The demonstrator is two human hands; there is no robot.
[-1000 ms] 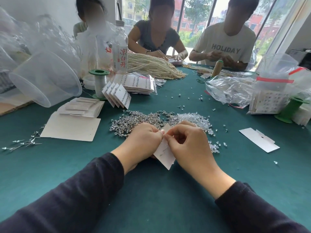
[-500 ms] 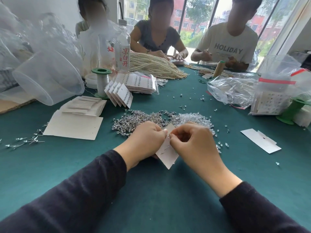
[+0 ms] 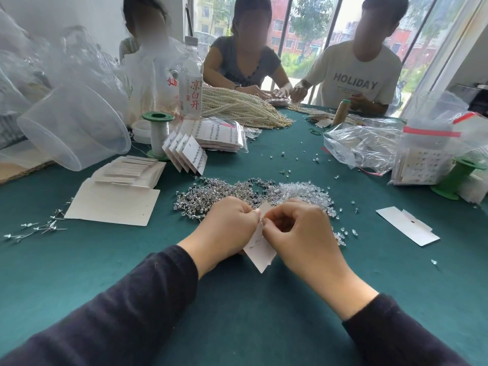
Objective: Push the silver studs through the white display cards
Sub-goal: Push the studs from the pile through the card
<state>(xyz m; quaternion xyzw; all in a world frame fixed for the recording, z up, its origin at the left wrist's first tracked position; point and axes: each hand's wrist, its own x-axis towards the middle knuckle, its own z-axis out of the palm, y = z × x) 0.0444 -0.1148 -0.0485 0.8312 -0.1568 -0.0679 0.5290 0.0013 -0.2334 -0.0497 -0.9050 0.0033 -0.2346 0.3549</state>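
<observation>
Both hands on the white card (image 3: 260, 253).
Your L hand (image 3: 227, 228) grips it from the left; R hand (image 3: 298, 233) pinches its upper part, fingers curled. It's tilted, just in front of the stud pile (image 3: 219, 191) on the green table (image 3: 237, 313).

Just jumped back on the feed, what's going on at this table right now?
A person in dark sleeves is working on a white display card over the green table. The left hand and right hand both pinch it near its top edge; whether a stud sits between the fingertips is too small to tell. The pile of silver studs lies just beyond the hands, with blank cards stacked to the left.
</observation>
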